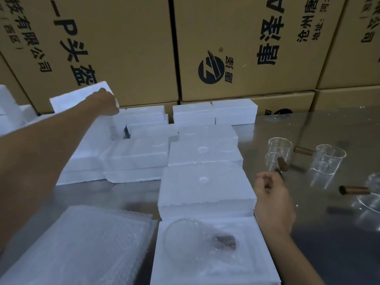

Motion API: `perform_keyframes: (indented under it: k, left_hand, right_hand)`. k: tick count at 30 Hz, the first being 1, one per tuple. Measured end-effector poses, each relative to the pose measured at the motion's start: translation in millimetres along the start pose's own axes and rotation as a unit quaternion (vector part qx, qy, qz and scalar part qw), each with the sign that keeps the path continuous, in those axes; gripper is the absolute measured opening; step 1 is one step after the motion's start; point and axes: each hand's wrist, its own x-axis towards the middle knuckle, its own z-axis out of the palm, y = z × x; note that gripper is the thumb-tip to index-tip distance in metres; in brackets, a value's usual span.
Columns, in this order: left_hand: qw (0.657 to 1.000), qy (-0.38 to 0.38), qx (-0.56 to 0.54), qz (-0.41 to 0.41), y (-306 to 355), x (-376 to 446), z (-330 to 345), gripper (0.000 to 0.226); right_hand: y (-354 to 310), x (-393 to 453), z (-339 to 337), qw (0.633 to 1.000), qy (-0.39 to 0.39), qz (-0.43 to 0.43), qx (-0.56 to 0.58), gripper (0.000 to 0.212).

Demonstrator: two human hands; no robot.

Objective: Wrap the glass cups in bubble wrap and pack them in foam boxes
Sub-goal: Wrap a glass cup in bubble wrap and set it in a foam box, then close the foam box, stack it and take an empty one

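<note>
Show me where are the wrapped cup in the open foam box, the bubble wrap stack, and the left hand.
wrapped cup [192, 238]: head view, on its bubble-wrapped glass body.
bubble wrap stack [82, 245]: head view, on the top sheet.
left hand [107, 102]: head view, on the back of the hand.

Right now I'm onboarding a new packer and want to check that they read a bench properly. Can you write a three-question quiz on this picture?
1. True or false: the wrapped glass cup already lies in the open white foam box nearest the camera.
2. What does the left hand hold? A) a white foam lid B) a bare glass cup C) a bubble wrap sheet
3. Fill in: the stack of clear bubble wrap sheets lies to the ___ of that open box.

Key: 1 true. 2 A. 3 left. The right hand holds nothing, its fingers loosely curled above the steel table.
</note>
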Motion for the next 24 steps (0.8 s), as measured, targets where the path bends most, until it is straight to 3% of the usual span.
perform_keyframes:
  k: [6,10,17,19,21,24]
  left_hand:
    - [0.988,0.101,-0.094,0.067,17.7,-61.1,-30.2,0.036]
    - [0.967,0.149,-0.119,0.170,39.7,-107.1,-52.8,0.037]
    - [0.886,0.230,-0.306,0.262,80.9,-220.5,-71.3,0.033]
    - [0.852,0.238,-0.394,0.250,87.1,-255.0,-68.8,0.033]
    - [0.793,0.215,-0.526,0.219,89.3,-288.0,-64.8,0.031]
    - [0.636,0.134,-0.740,0.170,87.8,-335.6,-59.9,0.028]
  right_hand:
    - [-1.3,0.8,-1.3,1.000,0.002,0.002,0.009,0.012]
    - [-2.0,-0.7,-2.5,1.000,0.007,-0.002,0.019,0.014]
    - [-11.2,-8.5,-14.3,0.992,0.041,-0.003,0.115,0.021]
    - [-23.6,-16.0,-23.7,0.987,0.051,-0.062,0.136,0.023]
    - [-43.3,-27.1,-36.1,0.975,0.042,-0.116,0.186,0.023]
    - [-67.7,-55.1,-53.1,0.948,-0.003,-0.162,0.273,0.015]
